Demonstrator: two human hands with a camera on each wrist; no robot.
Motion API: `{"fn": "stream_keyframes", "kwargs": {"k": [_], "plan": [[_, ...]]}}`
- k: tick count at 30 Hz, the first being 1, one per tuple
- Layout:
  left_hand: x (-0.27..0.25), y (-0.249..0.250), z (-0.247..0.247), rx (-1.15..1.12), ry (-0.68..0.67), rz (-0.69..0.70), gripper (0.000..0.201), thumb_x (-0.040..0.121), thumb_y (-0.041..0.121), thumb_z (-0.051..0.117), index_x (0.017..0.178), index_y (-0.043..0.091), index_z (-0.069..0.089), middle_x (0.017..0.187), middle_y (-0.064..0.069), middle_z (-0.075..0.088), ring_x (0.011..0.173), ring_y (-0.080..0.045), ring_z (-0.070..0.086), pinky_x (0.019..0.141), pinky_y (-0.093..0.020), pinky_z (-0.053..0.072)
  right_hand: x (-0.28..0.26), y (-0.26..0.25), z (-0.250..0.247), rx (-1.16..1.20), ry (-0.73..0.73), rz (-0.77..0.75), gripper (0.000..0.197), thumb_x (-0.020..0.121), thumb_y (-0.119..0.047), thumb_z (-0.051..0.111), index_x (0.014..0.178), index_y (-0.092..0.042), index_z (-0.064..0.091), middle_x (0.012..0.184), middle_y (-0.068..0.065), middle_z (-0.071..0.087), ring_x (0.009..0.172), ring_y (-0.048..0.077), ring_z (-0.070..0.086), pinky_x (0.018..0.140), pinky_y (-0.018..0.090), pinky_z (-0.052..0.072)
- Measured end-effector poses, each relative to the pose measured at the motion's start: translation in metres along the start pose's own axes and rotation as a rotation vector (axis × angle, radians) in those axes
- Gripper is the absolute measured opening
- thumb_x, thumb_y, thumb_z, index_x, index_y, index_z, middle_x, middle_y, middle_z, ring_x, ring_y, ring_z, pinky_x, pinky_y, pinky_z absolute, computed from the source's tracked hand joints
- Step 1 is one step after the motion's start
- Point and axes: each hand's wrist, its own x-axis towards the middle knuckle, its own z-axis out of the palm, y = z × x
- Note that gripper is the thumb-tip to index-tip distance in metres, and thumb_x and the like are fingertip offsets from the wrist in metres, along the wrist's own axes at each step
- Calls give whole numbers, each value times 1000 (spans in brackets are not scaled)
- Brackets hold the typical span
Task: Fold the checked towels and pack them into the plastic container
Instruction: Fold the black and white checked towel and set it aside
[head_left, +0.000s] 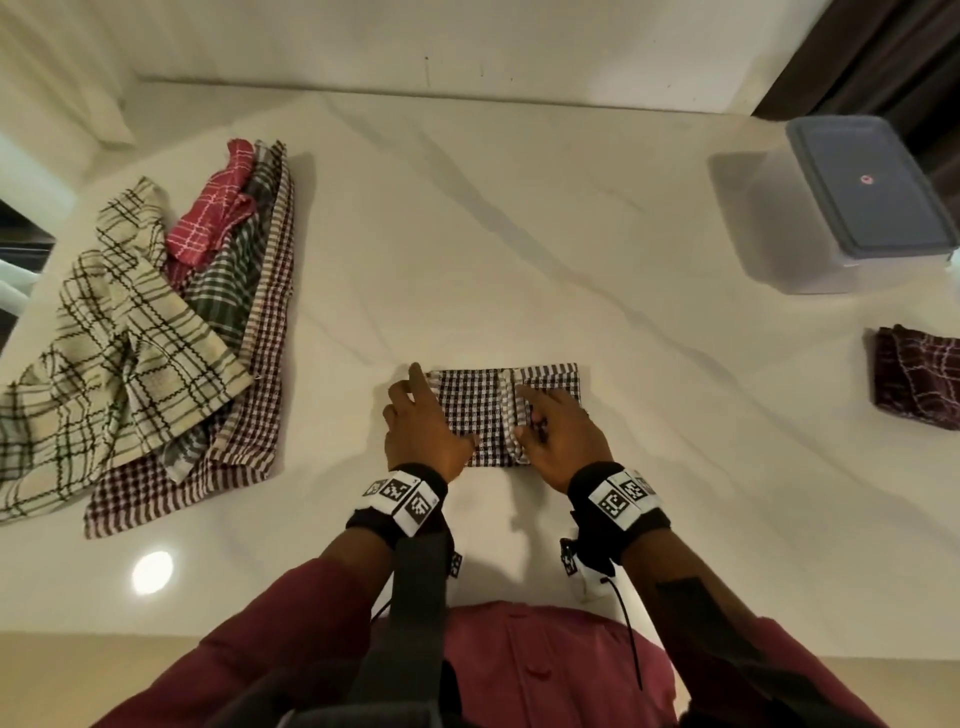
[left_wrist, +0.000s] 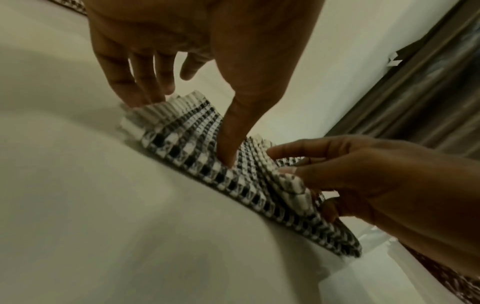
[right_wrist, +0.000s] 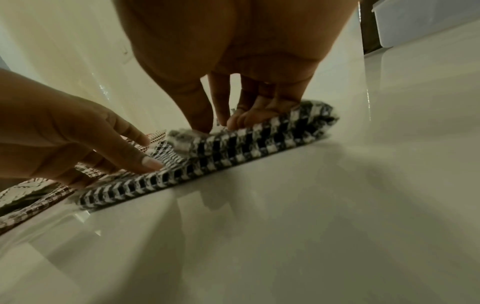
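Note:
A dark-and-white checked towel (head_left: 472, 410) lies folded into a small rectangle on the white counter in front of me. My left hand (head_left: 423, 421) rests on its left end with straight fingers; the thumb (left_wrist: 228, 144) and fingertips press the cloth (left_wrist: 187, 144) down. My right hand (head_left: 558, 431) is on the right half and pinches the striped hem of the top flap between thumb and fingers (right_wrist: 233, 121). The plastic container (head_left: 789, 234) stands at the far right with its grey lid on.
A loose pile of unfolded checked towels (head_left: 119, 332) in cream, red, green and brown lies at the left. A folded dark maroon towel (head_left: 919, 376) sits at the right edge, below the container. The wall runs along the counter's back.

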Motion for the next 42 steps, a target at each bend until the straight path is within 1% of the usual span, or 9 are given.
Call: {"fn": "stream_keyframes", "kwargs": {"k": [4, 11, 17, 20, 24, 28, 32, 37, 42], "plan": [[8, 7, -5, -93, -83, -117, 118, 63, 29, 85, 147, 10, 4, 142, -16, 35, 120, -35, 49, 97, -46, 45, 5, 2, 1, 16, -19, 32, 56, 89, -31, 60, 141, -29, 41, 126, 3, 48, 110, 21, 51, 89, 33, 44], [4, 1, -6, -157, -198, -79, 46, 70, 35, 78, 102, 12, 56, 94, -2, 64, 93, -26, 62, 77, -34, 50, 11, 10, 2, 126, 11, 41, 57, 80, -29, 71, 133, -33, 49, 95, -4, 49, 88, 15, 50, 81, 32, 47], [1, 9, -20, -621, -352, -282, 49, 81, 13, 73, 104, 15, 30, 91, -6, 58, 60, -22, 63, 47, -28, 51, 12, 11, 3, 139, 32, 34, 57, 78, -28, 72, 130, -33, 51, 91, -5, 49, 87, 15, 50, 79, 30, 45], [-2, 11, -22, -715, -312, -262, 48, 82, 7, 71, 108, 15, 31, 92, -10, 60, 62, -22, 60, 57, -32, 52, 9, 8, 0, 145, 37, 46, 57, 78, -29, 72, 130, -33, 51, 92, -6, 50, 86, 14, 50, 82, 33, 48], [-8, 10, -14, -633, -31, 76, 85, 75, -7, 68, 137, 20, 17, 94, 1, 56, 80, -8, 60, 71, -25, 52, 4, 6, -6, 119, 68, 73, 60, 76, -36, 74, 131, -32, 50, 89, -5, 54, 84, 16, 52, 80, 32, 48], [-22, 30, -6, -597, -6, 344, 105, 77, -7, 62, 147, 36, -2, 113, 1, 53, 92, 12, 57, 72, -23, 56, 3, 14, -11, 216, 58, 104, 55, 81, -35, 70, 132, -31, 50, 98, -5, 63, 90, 17, 59, 85, 32, 51], [-36, 54, 9, -547, -78, 537, 108, 81, -4, 58, 144, 47, -13, 130, -3, 50, 98, -8, 64, 79, -28, 57, 9, 23, -17, 360, 23, 104, 30, 98, -24, 47, 125, -23, 58, 124, 4, 64, 112, 21, 59, 92, 26, 42], [-38, 71, 31, -489, -175, 589, 105, 82, -2, 55, 143, 51, -12, 146, 1, 41, 121, -16, 54, 94, -29, 50, 11, 22, -37, 766, -69, 273, 44, 103, -44, 26, 102, -23, 64, 104, 0, 68, 92, 9, 63, 80, 19, 44], [-31, 64, 44, -366, -381, 598, 110, 81, 15, 69, 144, 46, -15, 152, 4, 31, 126, -16, 48, 102, -33, 45, 18, 29, -41, 851, -76, 264, 27, 98, -37, 45, 102, -21, 66, 100, -2, 70, 96, 14, 65, 88, 28, 46]]}}
